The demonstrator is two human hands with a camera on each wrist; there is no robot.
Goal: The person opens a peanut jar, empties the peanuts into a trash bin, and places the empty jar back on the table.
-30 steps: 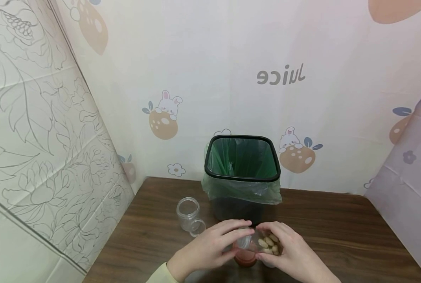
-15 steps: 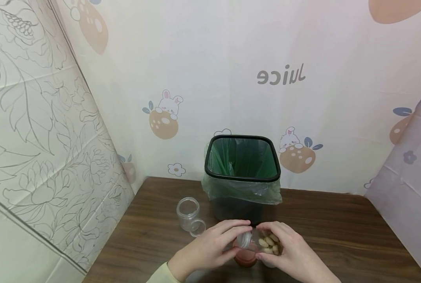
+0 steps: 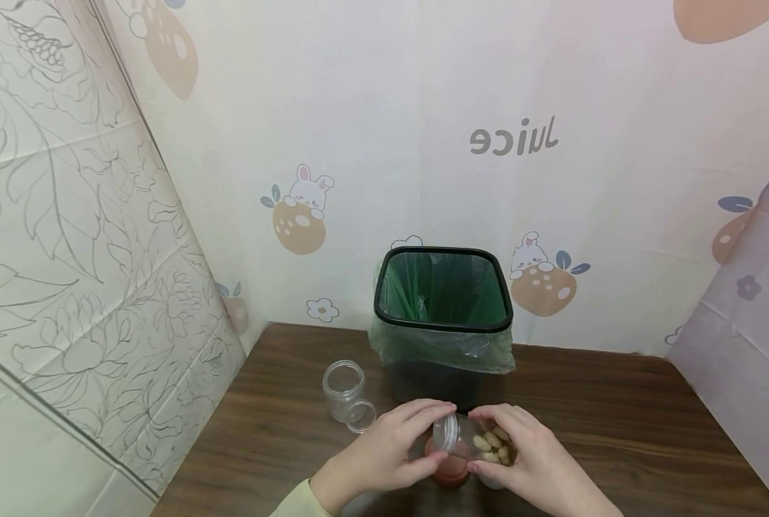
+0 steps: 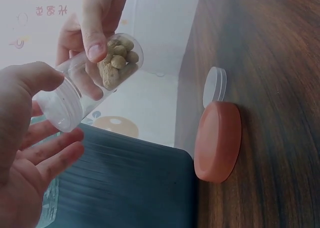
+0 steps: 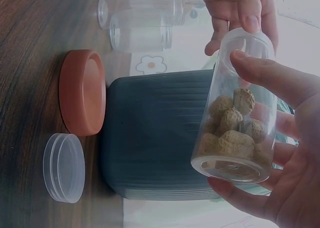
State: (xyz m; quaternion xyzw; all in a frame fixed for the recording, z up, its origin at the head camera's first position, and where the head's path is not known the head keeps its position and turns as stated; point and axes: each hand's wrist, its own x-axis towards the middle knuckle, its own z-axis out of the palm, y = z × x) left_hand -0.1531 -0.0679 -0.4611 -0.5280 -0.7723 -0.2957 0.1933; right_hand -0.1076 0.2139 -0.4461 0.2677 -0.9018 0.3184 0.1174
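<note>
My right hand [image 3: 531,451] grips a clear jar [image 5: 240,118], tilted over on its side above the table, thumb and fingers around its body. Unshelled peanuts [image 3: 492,445] lie gathered toward its base. At the jar's mouth is a translucent screw lid [image 4: 61,105]. My left hand [image 3: 390,451] holds this lid between thumb and fingers. Under the jar a round terracotta-coloured dish or lid [image 5: 82,93] sits on the table, partly hidden by it in the head view. Close to that lies a small translucent lid [image 5: 64,168].
A dark bin [image 3: 429,380] with a green liner and black rim [image 3: 442,327] stands just beyond my hands. Two clear jars, a larger one [image 3: 343,388] and a smaller one [image 3: 361,416], stand left of it on the wooden table [image 3: 268,409]. Printed cloth walls enclose the back and sides.
My left fingers and thumb have shifted slightly around the lid, the thumb ending further right. The right hand and the jar stay nearly in place.
</note>
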